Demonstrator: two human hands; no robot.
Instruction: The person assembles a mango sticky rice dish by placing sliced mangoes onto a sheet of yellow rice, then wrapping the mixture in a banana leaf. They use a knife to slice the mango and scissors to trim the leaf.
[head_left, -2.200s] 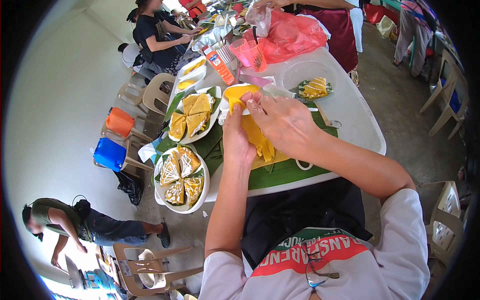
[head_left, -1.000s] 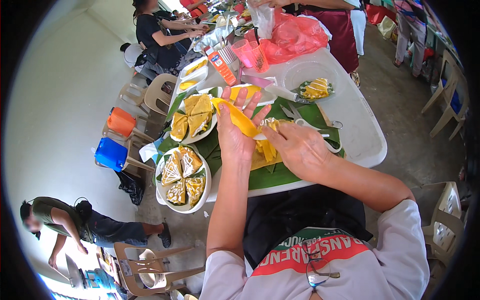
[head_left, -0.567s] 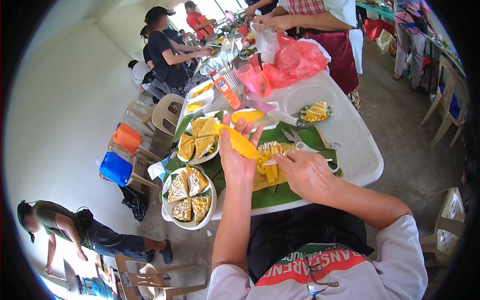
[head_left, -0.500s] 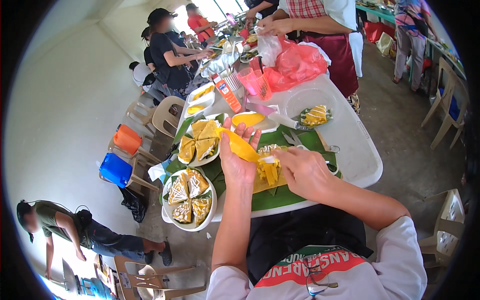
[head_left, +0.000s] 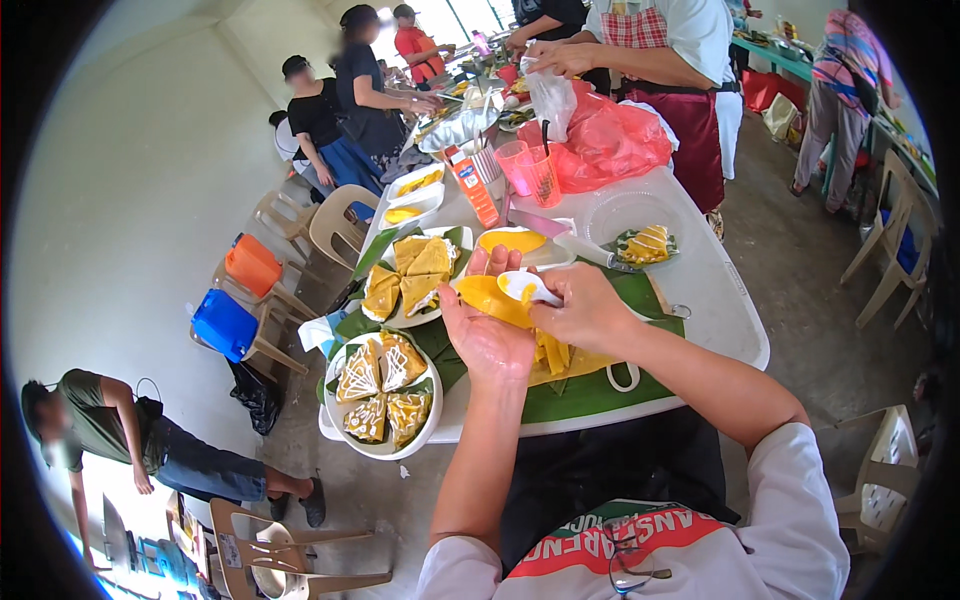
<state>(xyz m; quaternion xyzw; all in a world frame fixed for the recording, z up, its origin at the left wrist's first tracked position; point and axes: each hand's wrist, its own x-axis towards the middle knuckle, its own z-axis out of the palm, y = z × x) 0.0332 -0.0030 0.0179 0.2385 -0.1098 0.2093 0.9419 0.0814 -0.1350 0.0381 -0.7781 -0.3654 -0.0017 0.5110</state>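
Left hand (head_left: 487,335) cupping mango slice (head_left: 490,297), right hand (head_left: 582,312) apparently pinching spoon (head_left: 527,288)

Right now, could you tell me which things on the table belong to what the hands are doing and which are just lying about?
In use:
- left hand cradling the yellow mango piece
- right hand with the white spoon
- mango slices on the banana leaf

Lying about:
- two plates of wedge pastries
- pink cups
- red plastic bag

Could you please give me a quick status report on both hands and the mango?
Left hand cradles mango slice. Right hand holds white spoon on it. Cut mango pieces lie just below.
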